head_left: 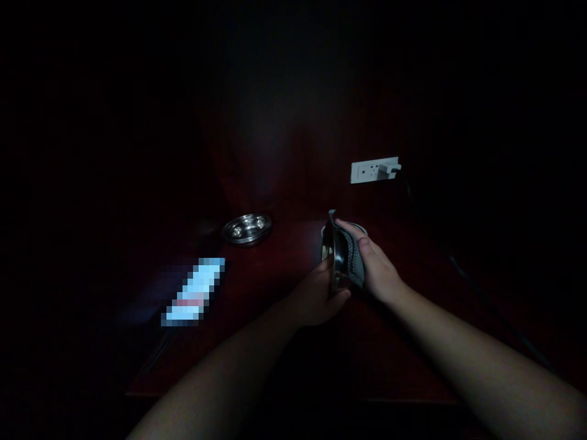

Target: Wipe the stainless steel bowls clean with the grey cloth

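Observation:
The room is very dark. My left hand (pixel 318 296) grips the lower edge of a small metal dish (pixel 338 264) held on its side above a dark red wooden table (pixel 284 256). My right hand (pixel 378 266) presses a grey cloth (pixel 351 250) against the dish's right face, fingers closed over the cloth. A second metal dish (pixel 246 228) with two round hollows lies flat on the table to the left, apart from both hands.
A lit phone screen (pixel 195 292), blurred out, lies on the table's left side. A white wall socket (pixel 373 170) with a white plug sits behind the table on the right, and a dark cable runs down from it.

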Available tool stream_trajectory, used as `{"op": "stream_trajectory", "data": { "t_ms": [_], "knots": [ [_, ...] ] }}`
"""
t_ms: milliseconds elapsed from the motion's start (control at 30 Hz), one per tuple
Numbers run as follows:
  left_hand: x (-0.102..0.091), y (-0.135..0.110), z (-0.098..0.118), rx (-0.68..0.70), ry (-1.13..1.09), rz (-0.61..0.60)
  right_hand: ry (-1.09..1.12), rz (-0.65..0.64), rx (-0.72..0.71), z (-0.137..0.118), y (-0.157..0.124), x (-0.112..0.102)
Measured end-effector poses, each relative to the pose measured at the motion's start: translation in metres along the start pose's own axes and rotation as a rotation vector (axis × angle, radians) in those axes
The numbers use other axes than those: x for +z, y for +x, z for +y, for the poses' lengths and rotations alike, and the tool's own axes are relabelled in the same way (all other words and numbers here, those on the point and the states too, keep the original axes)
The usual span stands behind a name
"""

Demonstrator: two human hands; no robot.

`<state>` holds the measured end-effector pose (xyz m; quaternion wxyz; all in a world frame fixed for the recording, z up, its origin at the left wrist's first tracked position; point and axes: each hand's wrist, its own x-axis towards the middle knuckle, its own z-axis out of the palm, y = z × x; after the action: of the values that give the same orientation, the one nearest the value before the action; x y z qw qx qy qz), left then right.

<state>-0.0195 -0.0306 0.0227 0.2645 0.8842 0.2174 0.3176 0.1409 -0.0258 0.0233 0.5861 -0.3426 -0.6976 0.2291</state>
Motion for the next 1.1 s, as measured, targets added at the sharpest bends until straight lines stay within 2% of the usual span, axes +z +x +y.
{"op": "stream_trajectory", "data": {
  "t_ms": [167,400,533,667,800,933,1100],
  "knots": [
    [0.002,0.000,-0.002,-0.049,0.033,0.021,-0.145,-0.039,-0.005,-0.002,-0.001,0.000],
    [-0.004,0.004,0.003,-0.042,0.113,-0.064,-0.208,-0.032,-0.004,-0.005,-0.003,0.000],
    [-0.003,0.004,0.005,-0.026,0.129,-0.068,-0.121,0.015,0.045,-0.001,-0.002,-0.001],
    [-0.002,0.000,0.008,-0.045,0.131,-0.094,0.041,0.106,0.209,0.005,-0.001,0.000],
    [-0.005,-0.002,0.013,0.018,-0.003,-0.138,0.206,0.206,0.332,0.004,-0.002,0.005],
    [-0.003,-0.003,0.014,0.086,-0.240,-0.074,0.235,0.224,0.212,-0.002,-0.005,0.007],
    [0.003,-0.003,0.008,0.076,-0.387,0.066,0.020,0.069,-0.049,-0.009,-0.007,0.007]
  ]
}}
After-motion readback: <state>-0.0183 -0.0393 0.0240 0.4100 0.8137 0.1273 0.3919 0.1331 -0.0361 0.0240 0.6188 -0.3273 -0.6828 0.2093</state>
